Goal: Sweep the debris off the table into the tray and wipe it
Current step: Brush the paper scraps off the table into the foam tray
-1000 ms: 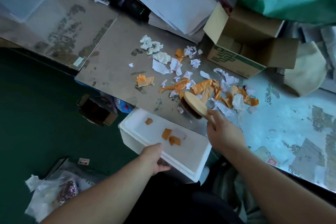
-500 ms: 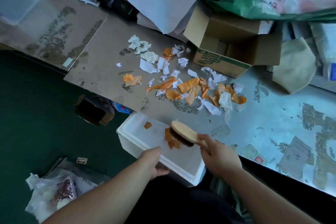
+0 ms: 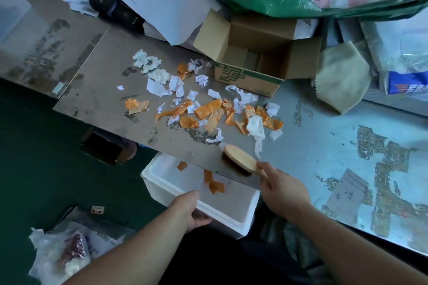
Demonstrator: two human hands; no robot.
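Observation:
Torn white and orange paper scraps (image 3: 208,109) lie scattered across the middle of the worn grey table (image 3: 312,146). My right hand (image 3: 281,188) grips the handle of a wooden brush (image 3: 239,158), whose bristles rest on the table near its front edge, just below the scraps. My left hand (image 3: 188,209) holds the near rim of a white foam tray (image 3: 159,180), kept under the table edge. A few orange scraps (image 3: 214,184) lie inside the tray.
An open cardboard box (image 3: 252,58) stands behind the scraps. A beige cloth (image 3: 342,78) lies to its right. Papers and a dark device (image 3: 115,10) crowd the back left. A plastic bag (image 3: 60,254) sits on the green floor.
The brush swept from the scrap pile down over the tray, then moved back up onto the table near the scraps. The tray stayed held under the edge.

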